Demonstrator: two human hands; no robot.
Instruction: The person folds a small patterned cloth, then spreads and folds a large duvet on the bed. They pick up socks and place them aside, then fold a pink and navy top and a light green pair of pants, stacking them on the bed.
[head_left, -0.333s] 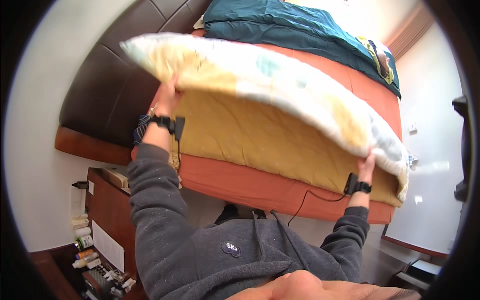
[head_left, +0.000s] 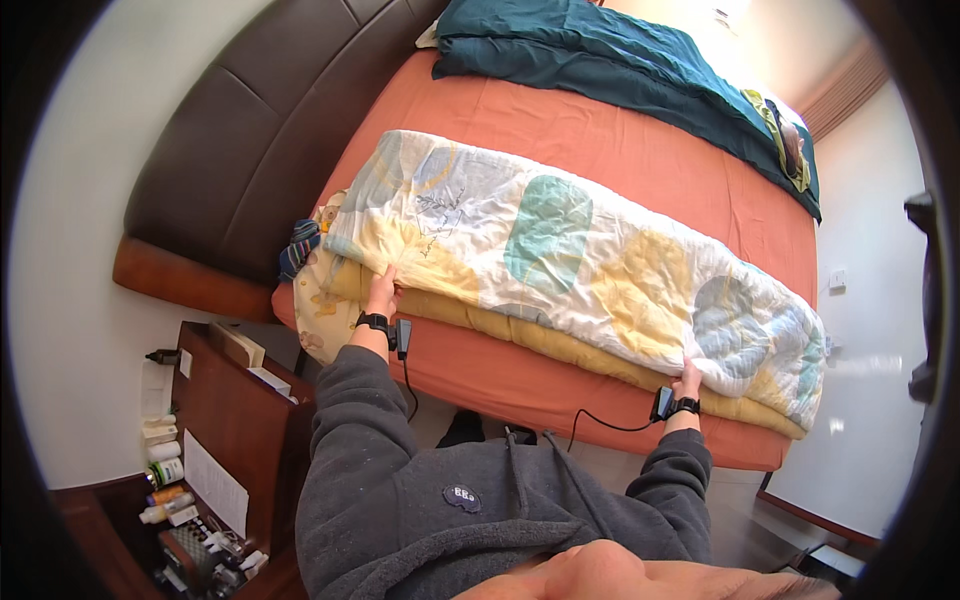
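Observation:
A quilt with a white, yellow and green pattern lies folded lengthwise along the near side of the bed, its plain yellow underside showing at the near edge. My left hand is closed on that edge near the headboard end. Farther right, my right hand pinches the same edge close to the foot end. Each wrist wears a black strap with a small device and a cable. Under the quilt spreads an orange bed sheet.
A dark green quilt lies bunched on the far side of the bed. The brown padded headboard rises at the left. A wooden bedside cabinet stands at the lower left, with several bottles beside it. A patterned cloth hangs near the headboard.
Both hands have come down and toward me with the quilt's edge. The raised upper layer now lies flat over the yellow underside, and more orange sheet shows behind it.

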